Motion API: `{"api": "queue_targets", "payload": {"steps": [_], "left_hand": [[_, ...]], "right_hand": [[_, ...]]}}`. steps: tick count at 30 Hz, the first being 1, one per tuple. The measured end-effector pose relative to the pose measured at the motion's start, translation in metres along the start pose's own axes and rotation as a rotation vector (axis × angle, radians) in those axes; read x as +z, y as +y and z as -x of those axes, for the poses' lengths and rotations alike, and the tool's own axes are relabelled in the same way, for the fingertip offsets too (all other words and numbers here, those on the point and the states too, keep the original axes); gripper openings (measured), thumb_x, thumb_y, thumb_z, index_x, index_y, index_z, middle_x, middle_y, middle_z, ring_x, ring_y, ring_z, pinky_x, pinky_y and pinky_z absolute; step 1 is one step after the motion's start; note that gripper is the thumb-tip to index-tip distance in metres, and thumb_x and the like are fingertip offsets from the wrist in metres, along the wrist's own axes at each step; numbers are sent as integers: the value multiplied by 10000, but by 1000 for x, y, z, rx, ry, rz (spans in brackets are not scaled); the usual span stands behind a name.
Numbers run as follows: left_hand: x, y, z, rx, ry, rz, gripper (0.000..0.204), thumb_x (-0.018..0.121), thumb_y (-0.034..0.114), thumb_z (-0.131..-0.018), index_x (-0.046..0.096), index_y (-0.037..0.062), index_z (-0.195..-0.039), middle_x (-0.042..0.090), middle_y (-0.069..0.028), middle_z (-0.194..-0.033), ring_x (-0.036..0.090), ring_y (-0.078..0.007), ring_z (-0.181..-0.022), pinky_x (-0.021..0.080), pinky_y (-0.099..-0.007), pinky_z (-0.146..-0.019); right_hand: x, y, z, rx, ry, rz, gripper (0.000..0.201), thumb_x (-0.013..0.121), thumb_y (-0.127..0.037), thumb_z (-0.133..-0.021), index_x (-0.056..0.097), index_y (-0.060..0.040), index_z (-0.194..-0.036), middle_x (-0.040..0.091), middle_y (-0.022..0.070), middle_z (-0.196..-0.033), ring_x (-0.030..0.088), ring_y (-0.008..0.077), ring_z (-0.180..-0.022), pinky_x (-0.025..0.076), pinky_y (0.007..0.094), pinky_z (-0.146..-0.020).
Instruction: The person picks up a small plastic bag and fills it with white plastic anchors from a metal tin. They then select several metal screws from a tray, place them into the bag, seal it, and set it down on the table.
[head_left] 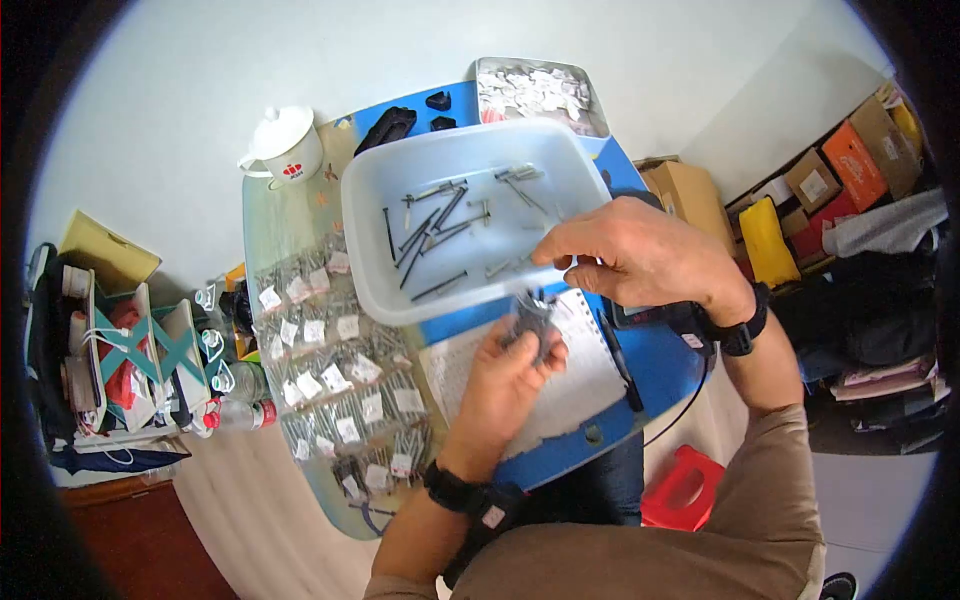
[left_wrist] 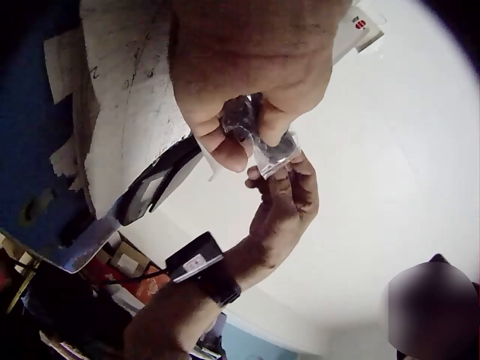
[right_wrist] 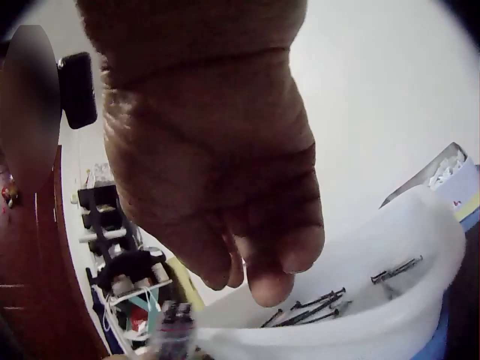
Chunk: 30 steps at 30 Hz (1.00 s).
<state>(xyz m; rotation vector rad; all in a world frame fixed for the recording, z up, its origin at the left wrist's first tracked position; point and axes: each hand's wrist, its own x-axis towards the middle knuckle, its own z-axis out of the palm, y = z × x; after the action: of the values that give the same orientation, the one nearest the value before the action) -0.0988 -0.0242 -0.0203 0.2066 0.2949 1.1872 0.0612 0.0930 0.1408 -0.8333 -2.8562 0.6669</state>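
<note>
Through the head camera I see, at the far left and well apart from the fingers, an open organizer (head_left: 170,350) with teal straps, and clear bottles (head_left: 240,380) beside it. Next, on the tabletop (head_left: 530,465), a white lidded mug (head_left: 293,150) stands beyond the fingers to the left. Nearer than the mug, rows of clear packets (head_left: 347,327) of screws, many with white labels, lie to the left of the left fingers. A translucent white tub (head_left: 475,165) sits just beyond the left fingers, with long dark screws (head_left: 445,215) and some paler ones scattered inside it.

My left hand (head_left: 505,380) is palm up at the tub's near side, its fingers and thumb pinching a small clear bag (head_left: 530,312) of dark pieces over a written sheet (head_left: 590,365). Beyond the tub, away from both hands' fingers, a metal tin (head_left: 600,122) holds white scraps (head_left: 535,92).

My right hand (head_left: 640,250) hovers at the tub's near right corner, above and to the right of the bag. Its fingers are loosely bent and released, gripping nothing. Below them, a black pen (head_left: 620,360) lies along the sheet's right edge. Farther right are a red stool (head_left: 683,490) and, on a shelf, an orange box (head_left: 855,160).
</note>
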Motion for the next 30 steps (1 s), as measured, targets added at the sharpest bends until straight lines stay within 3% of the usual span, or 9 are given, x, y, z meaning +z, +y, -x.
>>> {"api": "queue_targets", "payload": {"steps": [1, 8, 11, 14, 18, 21, 23, 27, 30], "left_hand": [[1, 0, 0, -11, 15, -36, 301, 632, 136, -920, 569, 35, -1196, 656, -98, -1046, 631, -237, -954, 508, -356, -823], [11, 5, 4, -117, 123, -9, 274, 711, 125, -854, 589, 51, -1088, 651, -104, -1060, 644, -267, -917, 507, -387, -746], [12, 5, 3, -142, 144, -17, 265, 734, 123, -837, 589, 46, -1044, 631, -136, -1027, 621, -271, -886, 493, -387, -733], [15, 6, 0, -139, 125, -40, 267, 734, 120, -836, 589, 41, -1046, 617, -147, -999, 604, -260, -868, 486, -377, -733], [17, 7, -1, -129, 118, 10, 265, 727, 115, -832, 595, 36, -1047, 606, -157, -1012, 595, -264, -868, 479, -375, -736], [17, 8, 2, -127, 142, -5, 290, 737, 129, -808, 600, 28, -1043, 604, -165, -1053, 592, -279, -875, 472, -386, -751], [17, 10, 2, -128, 134, 19, 311, 737, 141, -800, 603, 22, -1054, 608, -166, -1058, 591, -282, -883, 467, -388, -759], [11, 13, 0, -131, 8, 121, 355, 712, 158, -826, 583, -10, -1111, 618, -154, -1072, 598, -257, -972, 467, -389, -869], [12, 9, 2, -138, 88, 122, 370, 718, 176, -812, 602, 9, -1121, 626, -148, -1039, 591, -281, -908, 453, -373, -792]], "right_hand": [[-4, 5, -11, 4, -10, 75, 272, 667, 35, -747, 641, -8, -1014, 661, 167, -831, 647, 349, -782, 497, 410, -674], [2, 62, -68, -152, -243, 180, 173, 702, -52, -743, 590, -8, -867, 615, 134, -803, 642, 347, -751, 501, 427, -660], [6, 63, -75, -111, -349, 162, 133, 684, -90, -736, 618, 15, -785, 656, 196, -789, 658, 385, -812, 519, 464, -717], [7, 62, -79, -116, -429, 113, 125, 647, -114, -766, 611, 5, -758, 655, 181, -758, 662, 376, -770, 518, 466, -711], [14, 59, -91, -288, -308, 160, 127, 637, -105, -786, 554, -9, -795, 592, 114, -733, 638, 335, -700, 500, 417, -619], [24, 52, -108, -337, -299, 138, 103, 595, -115, -820, 552, -22, -829, 584, 105, -777, 630, 320, -813, 498, 402, -634], [32, 49, -113, -467, -73, 6, 114, 540, -129, -842, 587, -27, -867, 621, 116, -938, 612, 312, -939, 527, 412, -658], [37, 30, -129, -389, -175, -35, 144, 553, -149, -836, 597, -18, -875, 621, 111, -988, 613, 310, -996, 535, 433, -650], [53, 23, -144, -325, -225, -27, 151, 579, -143, -809, 622, -2, -840, 654, 129, -930, 643, 336, -929, 544, 451, -640]]}}
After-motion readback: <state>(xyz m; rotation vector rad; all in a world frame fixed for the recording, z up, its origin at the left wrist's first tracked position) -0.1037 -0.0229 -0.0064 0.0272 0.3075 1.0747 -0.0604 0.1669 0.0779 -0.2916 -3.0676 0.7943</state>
